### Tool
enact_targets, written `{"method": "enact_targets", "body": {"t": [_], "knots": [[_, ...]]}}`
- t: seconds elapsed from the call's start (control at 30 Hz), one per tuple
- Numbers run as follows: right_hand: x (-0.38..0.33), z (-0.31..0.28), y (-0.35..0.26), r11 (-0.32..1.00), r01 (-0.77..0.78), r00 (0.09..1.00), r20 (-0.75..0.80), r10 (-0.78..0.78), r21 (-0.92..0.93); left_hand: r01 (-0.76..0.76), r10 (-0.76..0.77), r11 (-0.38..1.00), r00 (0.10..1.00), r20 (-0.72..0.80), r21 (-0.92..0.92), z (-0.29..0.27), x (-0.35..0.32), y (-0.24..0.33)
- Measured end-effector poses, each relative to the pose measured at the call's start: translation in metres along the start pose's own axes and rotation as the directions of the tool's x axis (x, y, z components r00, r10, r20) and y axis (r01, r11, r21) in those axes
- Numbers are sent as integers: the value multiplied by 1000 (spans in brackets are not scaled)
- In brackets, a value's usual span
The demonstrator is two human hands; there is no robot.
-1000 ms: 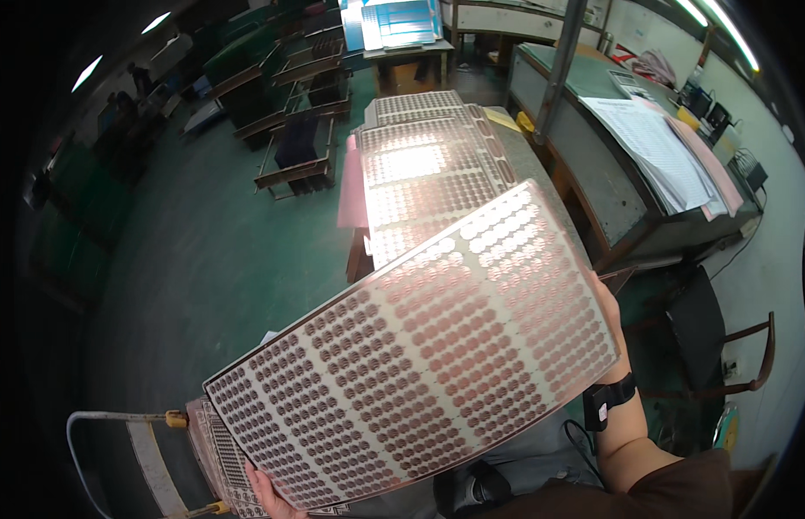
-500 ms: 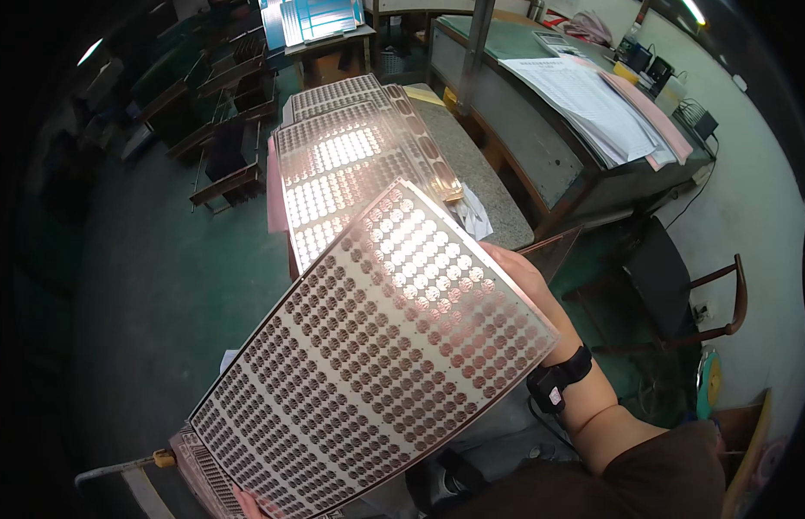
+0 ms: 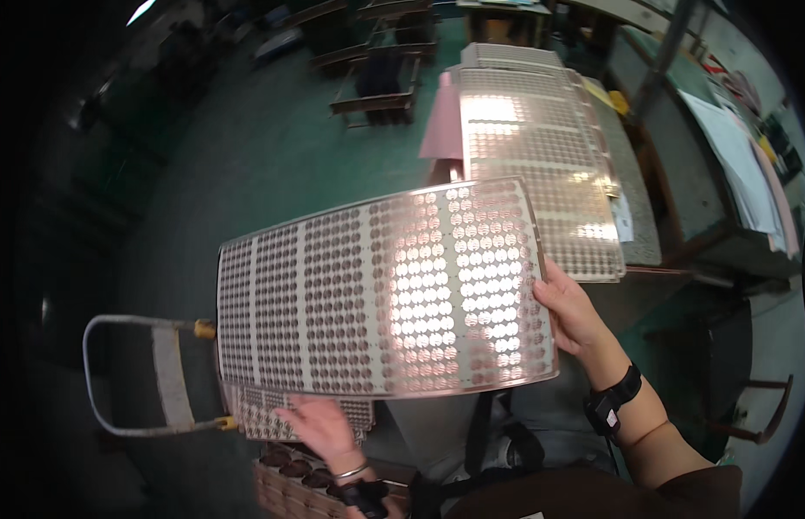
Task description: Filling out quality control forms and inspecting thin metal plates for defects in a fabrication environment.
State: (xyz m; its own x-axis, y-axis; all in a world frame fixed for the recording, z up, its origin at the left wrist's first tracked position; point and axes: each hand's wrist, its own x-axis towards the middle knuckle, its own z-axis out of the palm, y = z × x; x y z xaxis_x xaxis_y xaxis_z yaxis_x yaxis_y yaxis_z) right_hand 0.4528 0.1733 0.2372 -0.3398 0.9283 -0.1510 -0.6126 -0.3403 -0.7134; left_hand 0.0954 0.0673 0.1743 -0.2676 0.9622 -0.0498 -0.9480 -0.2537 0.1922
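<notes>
A large rectangular panel (image 3: 338,298), with rows of small round copper-coloured patterns, is held up in front of me, nearly level. My right hand (image 3: 571,311) grips its right edge, the thumb on top and the fingers underneath. Just below the panel's near edge is my left hand (image 3: 320,424), its fingers stretched and spread; the panel partly covers their tips, so contact with it is unclear. Under the left part of the panel, a stack of similar patterned sheets (image 3: 264,419) shows. Another stack of shiny patterned panels (image 3: 541,156) lies on the table ahead to the right.
At left stands a metal frame handle (image 3: 95,372) with yellow fittings. Pink sheeting (image 3: 444,130) hangs beside the far stack. A grey bench (image 3: 688,160) at right carries papers (image 3: 735,156). A chair (image 3: 722,363) stands at lower right, and wooden racks (image 3: 376,82) stand farther back.
The panel has turned from a steep diagonal to nearly level across my view. My left hand has come into fuller view below it, fingers spread. The view has swung left.
</notes>
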Motion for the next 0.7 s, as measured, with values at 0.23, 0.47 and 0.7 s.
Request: {"method": "enact_targets", "body": {"t": [0.23, 0.47, 0.7], "knots": [[21, 52, 60, 858, -327, 872, 223, 435, -396, -81, 210, 908, 937, -279, 411, -11, -11, -26], [18, 18, 4, 848, -139, 989, -30, 144, -511, -155, 399, 819, 846, -354, 553, -93, -29, 100], [-15, -47, -45, 757, 29, 906, -303, -296, -652, 281, 516, 717, 401, -757, 638, -180, -5, 109]]}}
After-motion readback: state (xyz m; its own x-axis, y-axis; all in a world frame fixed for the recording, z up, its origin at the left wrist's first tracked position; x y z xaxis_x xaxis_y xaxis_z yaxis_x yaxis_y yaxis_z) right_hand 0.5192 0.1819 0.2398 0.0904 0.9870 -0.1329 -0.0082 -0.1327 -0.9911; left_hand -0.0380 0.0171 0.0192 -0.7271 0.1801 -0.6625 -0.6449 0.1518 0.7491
